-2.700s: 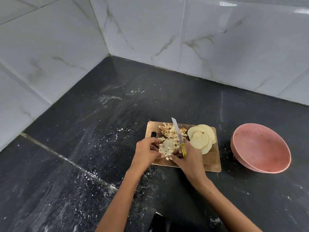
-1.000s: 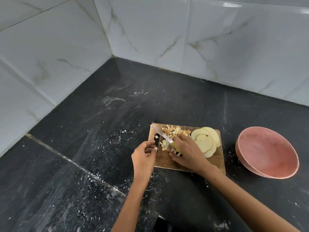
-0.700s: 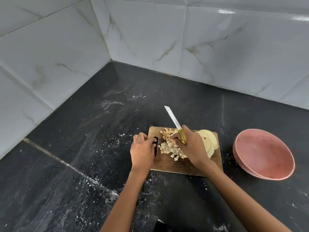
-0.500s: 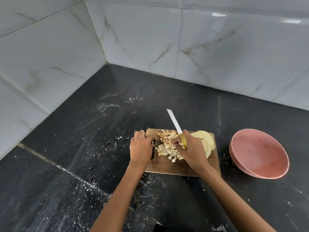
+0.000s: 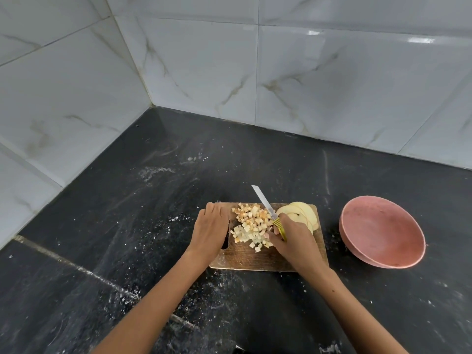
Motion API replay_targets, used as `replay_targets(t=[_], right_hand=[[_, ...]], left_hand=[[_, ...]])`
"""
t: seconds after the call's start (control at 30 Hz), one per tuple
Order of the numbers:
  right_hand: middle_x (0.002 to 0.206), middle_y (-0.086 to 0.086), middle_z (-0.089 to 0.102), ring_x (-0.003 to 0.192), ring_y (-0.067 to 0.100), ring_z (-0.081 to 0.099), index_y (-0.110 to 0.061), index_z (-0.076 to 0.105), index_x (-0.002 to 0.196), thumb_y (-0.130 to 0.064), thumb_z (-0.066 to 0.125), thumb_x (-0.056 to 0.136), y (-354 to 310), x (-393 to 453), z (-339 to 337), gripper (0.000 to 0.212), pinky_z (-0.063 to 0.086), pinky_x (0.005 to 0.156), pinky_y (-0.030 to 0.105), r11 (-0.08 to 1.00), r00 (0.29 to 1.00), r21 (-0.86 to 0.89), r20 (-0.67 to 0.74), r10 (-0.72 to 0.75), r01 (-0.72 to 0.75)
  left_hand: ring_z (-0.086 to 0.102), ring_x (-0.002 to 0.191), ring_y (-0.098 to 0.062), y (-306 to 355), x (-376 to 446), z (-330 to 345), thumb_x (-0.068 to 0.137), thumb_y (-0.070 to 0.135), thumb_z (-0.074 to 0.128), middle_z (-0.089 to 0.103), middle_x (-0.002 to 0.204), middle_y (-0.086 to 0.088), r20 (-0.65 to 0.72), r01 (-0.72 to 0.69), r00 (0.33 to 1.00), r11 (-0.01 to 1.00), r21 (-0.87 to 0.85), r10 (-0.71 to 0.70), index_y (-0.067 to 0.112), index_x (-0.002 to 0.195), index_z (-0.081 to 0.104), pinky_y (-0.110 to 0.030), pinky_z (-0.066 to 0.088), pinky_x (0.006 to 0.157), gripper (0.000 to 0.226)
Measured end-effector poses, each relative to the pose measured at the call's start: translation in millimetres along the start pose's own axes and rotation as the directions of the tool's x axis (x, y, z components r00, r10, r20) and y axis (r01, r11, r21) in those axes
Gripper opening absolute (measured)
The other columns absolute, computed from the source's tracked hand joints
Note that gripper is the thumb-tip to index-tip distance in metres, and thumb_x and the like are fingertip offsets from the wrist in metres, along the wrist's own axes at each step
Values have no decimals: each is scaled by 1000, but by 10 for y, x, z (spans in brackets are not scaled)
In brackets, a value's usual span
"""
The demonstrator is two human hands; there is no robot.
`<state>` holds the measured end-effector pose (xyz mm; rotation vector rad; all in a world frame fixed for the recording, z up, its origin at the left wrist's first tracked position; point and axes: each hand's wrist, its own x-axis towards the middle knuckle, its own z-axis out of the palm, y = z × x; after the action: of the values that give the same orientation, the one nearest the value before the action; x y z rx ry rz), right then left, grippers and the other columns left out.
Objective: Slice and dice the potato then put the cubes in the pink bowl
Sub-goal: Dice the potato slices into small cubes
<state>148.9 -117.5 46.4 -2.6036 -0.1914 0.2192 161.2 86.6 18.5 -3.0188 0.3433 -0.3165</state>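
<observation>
A pile of potato cubes lies on the cutting board, with several uncut slices stacked at its right end. The pink bowl stands apart on the dark surface and appears to hold nothing, though its near wall hides part of the inside. The right hand grips the knife, blade raised. The left hand rests on the board's left edge, fingers together. Judged: dicing partly done; transfer not begun.
</observation>
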Motion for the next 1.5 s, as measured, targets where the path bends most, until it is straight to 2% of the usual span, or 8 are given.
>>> replay_targets(t=[0.17, 0.3, 0.43, 0.53, 0.7, 0.87, 1.33, 1.5], right_hand=[[70, -9, 52, 60, 8, 51, -21, 44, 86, -44, 30, 102, 31, -38, -119, 31, 34, 50, 22, 997, 999, -75, 32, 12, -10], [67, -11, 46, 55, 5, 43, -22, 43, 83, -37, 29, 104, 72, -69, -214, 29, 25, 46, 21, 981, 998, -189, 36, 48, -41], [66, -8, 49, 56, 6, 44, -24, 38, 70, -38, 38, 102, 176, -112, -283, 34, 27, 47, 23, 985, 992, -127, 36, 119, -113], [67, -5, 53, 57, 8, 48, -23, 42, 71, -37, 43, 100, 286, -197, -322, 33, 33, 49, 24, 982, 983, -46, 0, 183, -183], [70, -6, 56, 62, 7, 52, -23, 46, 74, -35, 44, 100, 465, -438, -306, 29, 34, 51, 23, 959, 959, 55, -53, 280, -277], [70, -6, 56, 61, 6, 53, -23, 46, 74, -34, 44, 100, 540, -574, -333, 29, 33, 51, 22, 940, 944, 128, -59, 324, -315], [68, -9, 49, 57, 6, 46, -27, 38, 72, -37, 42, 101, 608, -710, -410, 31, 30, 49, 21, 931, 935, 96, 6, 354, -353], [69, -9, 50, 58, 6, 46, -27, 37, 72, -37, 42, 101, 607, -715, -438, 31, 28, 48, 19, 937, 940, 81, 14, 341, -341]], left_hand=[[51, 88, -5, 168, 141, -154, 96, 19, 55, 58, 93, 12, 45, 268, 951, 746, -609, -305, 18, 97, 65, -24, 43, 72, 10], [61, 82, -2, 329, 185, -134, 91, 12, 62, 70, 95, 10, 95, 260, 955, 635, -727, -282, 20, 99, 74, -29, 54, 77, 16], [60, 87, -3, 398, 131, -139, 86, 23, 72, 69, 99, 12, 127, 287, 948, 607, -741, -293, 25, 98, 74, -31, 54, 79, 12], [48, 93, 0, 422, 114, -174, 85, 37, 70, 64, 98, 13, 84, 260, 958, 709, -655, -274, 25, 91, 73, -24, 41, 74, 13], [48, 102, -8, 737, 188, -262, 81, 48, 70, 63, 108, 9, 8, 59, 998, 825, -562, -66, 23, 115, 68, -19, 31, 82, 43], [47, 111, -17, 1149, 242, -191, 71, 57, 74, 58, 118, 1, 51, 36, 999, 889, -457, -15, 20, 129, 59, -31, 35, 96, 71], [50, 105, -15, 1251, 405, -196, 77, 47, 74, 62, 113, 4, 48, 80, 997, 910, -406, -66, 21, 121, 63, -27, 31, 90, 52], [59, 83, -21, 1264, 428, -211, 72, 31, 80, 69, 89, -4, -5, 107, 992, 891, -442, -122, 10, 93, 74, -30, 40, 77, 29]])
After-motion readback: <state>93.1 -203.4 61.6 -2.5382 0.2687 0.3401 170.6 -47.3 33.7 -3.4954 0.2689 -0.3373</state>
